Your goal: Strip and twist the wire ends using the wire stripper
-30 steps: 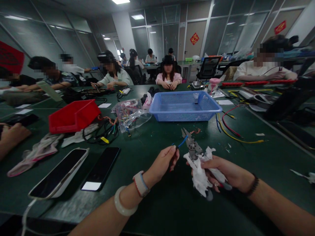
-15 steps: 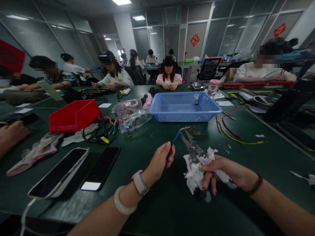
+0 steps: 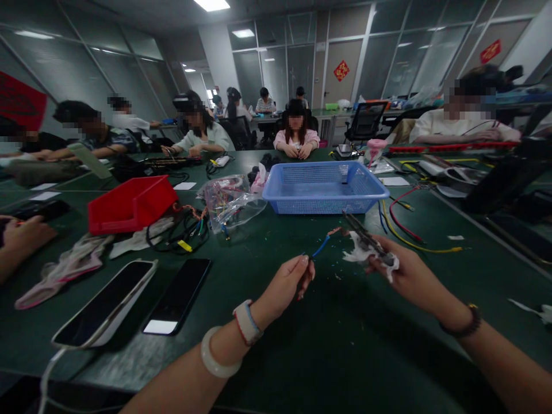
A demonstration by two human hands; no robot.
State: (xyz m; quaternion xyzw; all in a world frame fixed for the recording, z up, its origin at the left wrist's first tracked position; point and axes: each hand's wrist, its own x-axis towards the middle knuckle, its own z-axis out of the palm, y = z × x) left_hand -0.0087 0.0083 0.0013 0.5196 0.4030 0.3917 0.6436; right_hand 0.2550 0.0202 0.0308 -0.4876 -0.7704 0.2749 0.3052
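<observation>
Between its thumb and fingers my left hand pinches a blue wire whose bare copper end points up and to the right. My right hand is closed around wire strippers, their handles wrapped in crumpled white tissue. The strippers are turned edge-on, with the jaws up near the basket's front, apart from the wire; whether the jaws are parted cannot be made out. Dark tabletop shows between the two hands, with small scraps on it.
A blue basket stands ahead, beside a clear plastic bag of wires and a red bin. Two phones and gloves lie at left. Loose wires spread at right. Another person's hand is at the left edge.
My right hand has lifted and turned the strippers edge-on, moving them right and away from the wire. The copper end looks shorter now. My left hand has shifted slightly right.
</observation>
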